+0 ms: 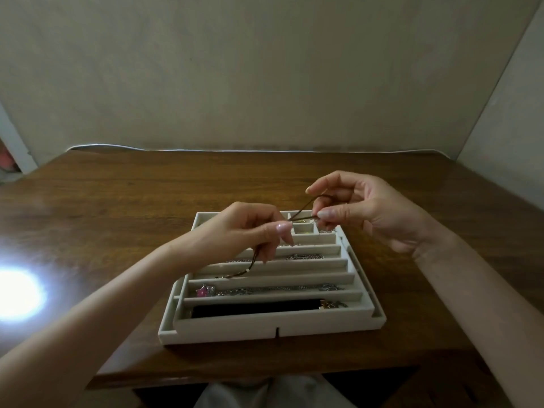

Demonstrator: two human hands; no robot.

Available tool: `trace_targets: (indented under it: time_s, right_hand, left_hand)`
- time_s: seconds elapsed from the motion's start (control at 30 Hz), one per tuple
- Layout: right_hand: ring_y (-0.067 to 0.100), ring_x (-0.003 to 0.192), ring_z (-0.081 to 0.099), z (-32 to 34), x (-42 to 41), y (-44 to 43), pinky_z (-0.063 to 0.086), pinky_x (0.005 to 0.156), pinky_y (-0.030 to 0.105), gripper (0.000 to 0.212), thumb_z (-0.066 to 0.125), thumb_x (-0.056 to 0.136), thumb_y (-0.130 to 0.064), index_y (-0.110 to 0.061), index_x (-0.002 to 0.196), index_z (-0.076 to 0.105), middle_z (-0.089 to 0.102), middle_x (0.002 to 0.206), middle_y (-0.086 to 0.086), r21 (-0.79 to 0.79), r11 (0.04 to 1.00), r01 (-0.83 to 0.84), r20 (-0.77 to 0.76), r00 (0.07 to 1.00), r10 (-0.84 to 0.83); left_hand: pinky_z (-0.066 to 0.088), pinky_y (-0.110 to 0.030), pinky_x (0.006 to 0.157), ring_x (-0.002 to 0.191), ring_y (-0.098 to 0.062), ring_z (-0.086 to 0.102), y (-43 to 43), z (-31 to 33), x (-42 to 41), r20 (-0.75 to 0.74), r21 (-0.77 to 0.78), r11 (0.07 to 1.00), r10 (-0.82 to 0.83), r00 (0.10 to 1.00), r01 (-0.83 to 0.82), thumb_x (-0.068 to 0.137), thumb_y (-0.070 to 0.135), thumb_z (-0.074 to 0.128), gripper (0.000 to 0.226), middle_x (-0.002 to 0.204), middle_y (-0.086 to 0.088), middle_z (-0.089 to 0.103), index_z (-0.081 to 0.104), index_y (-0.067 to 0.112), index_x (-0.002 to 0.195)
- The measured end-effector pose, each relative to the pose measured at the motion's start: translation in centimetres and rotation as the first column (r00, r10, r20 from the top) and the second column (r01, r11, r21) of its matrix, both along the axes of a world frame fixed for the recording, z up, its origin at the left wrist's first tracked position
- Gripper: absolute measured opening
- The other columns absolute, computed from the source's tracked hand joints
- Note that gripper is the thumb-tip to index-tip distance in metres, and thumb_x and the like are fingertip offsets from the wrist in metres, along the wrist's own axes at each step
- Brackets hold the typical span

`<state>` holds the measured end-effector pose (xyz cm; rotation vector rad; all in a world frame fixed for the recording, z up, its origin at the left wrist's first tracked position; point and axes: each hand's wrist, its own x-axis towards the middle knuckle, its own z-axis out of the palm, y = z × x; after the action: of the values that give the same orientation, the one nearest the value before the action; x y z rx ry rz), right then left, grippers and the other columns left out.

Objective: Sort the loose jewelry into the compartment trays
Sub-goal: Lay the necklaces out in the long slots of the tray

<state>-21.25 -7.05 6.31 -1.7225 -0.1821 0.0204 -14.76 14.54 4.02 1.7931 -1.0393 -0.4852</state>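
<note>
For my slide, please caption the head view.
Left hand and right hand pinch a thin brown cord necklace above a white compartment tray.

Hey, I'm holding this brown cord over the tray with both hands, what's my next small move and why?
Probably lower the brown cord lengthwise into the bare-looking long slot under its dangling end. The left hand and right hand both pinch it above the tray, and other slots already hold chains.

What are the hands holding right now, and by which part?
A brown cord, held above the tray. The left hand pinches it partway along, one end hanging below; the right hand pinches its looped end.
</note>
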Motion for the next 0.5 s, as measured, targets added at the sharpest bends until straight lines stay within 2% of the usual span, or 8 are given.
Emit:
trace_targets:
  time_s: [0.13,0.27,0.4,0.5]
  right_hand:
    - [0.018,0.081,0.070,0.2,-0.2,0.2,0.056,0.070,0.025,0.036,0.069,0.066,-0.006,-0.011,0.101,0.064,0.072,0.082,0.005,-0.016,0.997,0.077,0.077,0.994,-0.075]
    - [0.020,0.085,0.070,0.6,-0.3,0.1,0.057,0.070,0.026,0.034,0.069,0.064,-0.003,-0.010,0.097,0.065,0.071,0.082,0.004,0.045,0.992,0.120,0.137,0.983,-0.125]
    - [0.021,0.085,0.069,0.9,-0.2,0.3,0.057,0.073,0.029,0.036,0.072,0.061,0.000,-0.010,0.095,0.067,0.068,0.083,0.005,0.057,0.990,0.131,0.189,0.972,-0.140]
    - [0.022,0.082,0.071,1.2,-0.1,0.8,0.056,0.072,0.026,0.037,0.073,0.061,-0.002,-0.011,0.097,0.067,0.071,0.078,0.005,0.001,0.991,0.132,0.221,0.967,-0.129]
  left_hand:
    - [0.051,-0.022,0.060,0.058,-0.014,0.058,0.0,0.2,0.1,-0.035,-0.060,0.995,0.079,0.996,-0.081,0.086,0.030,0.050,0.032,0.063,-0.003,0.063,0.065,0.002,0.087]
    - [0.053,-0.022,0.058,0.057,-0.017,0.062,0.1,0.3,0.1,-0.067,-0.061,0.989,0.128,0.989,-0.132,0.084,0.020,0.059,0.021,0.070,-0.010,0.070,0.064,0.000,0.088]
    - [0.058,-0.030,0.075,0.076,-0.025,0.071,0.1,0.4,-0.1,-0.090,-0.014,0.993,0.117,0.989,-0.118,0.081,0.019,0.062,0.026,0.084,-0.011,0.074,0.059,-0.004,0.093]
    - [0.056,-0.028,0.079,0.085,-0.021,0.070,-0.5,0.9,-0.4,-0.058,-0.031,0.995,0.093,0.994,-0.095,0.075,0.025,0.064,0.035,0.090,-0.010,0.074,0.058,0.000,0.099]
